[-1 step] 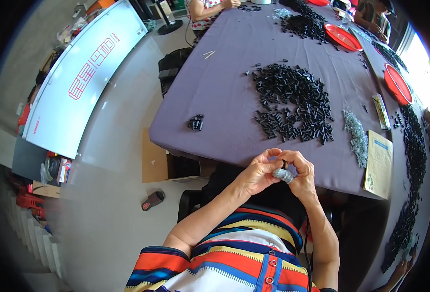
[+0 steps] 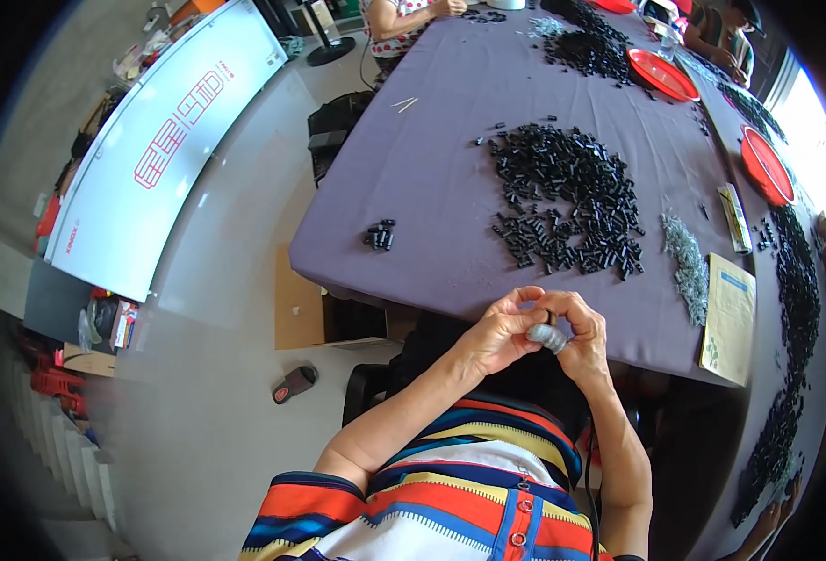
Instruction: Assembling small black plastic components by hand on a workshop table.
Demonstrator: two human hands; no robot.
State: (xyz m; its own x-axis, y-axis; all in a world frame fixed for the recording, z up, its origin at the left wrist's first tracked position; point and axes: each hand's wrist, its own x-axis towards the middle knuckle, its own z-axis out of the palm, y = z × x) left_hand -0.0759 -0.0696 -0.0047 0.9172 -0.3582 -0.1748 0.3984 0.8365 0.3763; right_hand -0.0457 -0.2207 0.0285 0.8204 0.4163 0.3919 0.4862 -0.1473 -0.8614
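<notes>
Purple-clothed table point(image 2: 431, 187); black tubes point(image 2: 572, 192) heaped centrally, clear pieces point(image 2: 685, 266) right, beside beige envelope point(image 2: 726, 327), blue-labelled. White cabinet point(image 2: 114, 220), left: red lettering point(image 2: 181, 126). Grey floor point(image 2: 212, 318) lies between cabinet and table. At near edge: right hand point(image 2: 581, 337), curled around grey bundle point(image 2: 547, 338); left hand point(image 2: 499, 334), fingertips pinched close against it, exact hold unclear.

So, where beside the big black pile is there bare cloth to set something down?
Mainly left: bare purple cloth lies between the small black cluster and the big black pile, and up toward the thin sticks. Right is crowded by clear pieces and the flat buff packet.
</notes>
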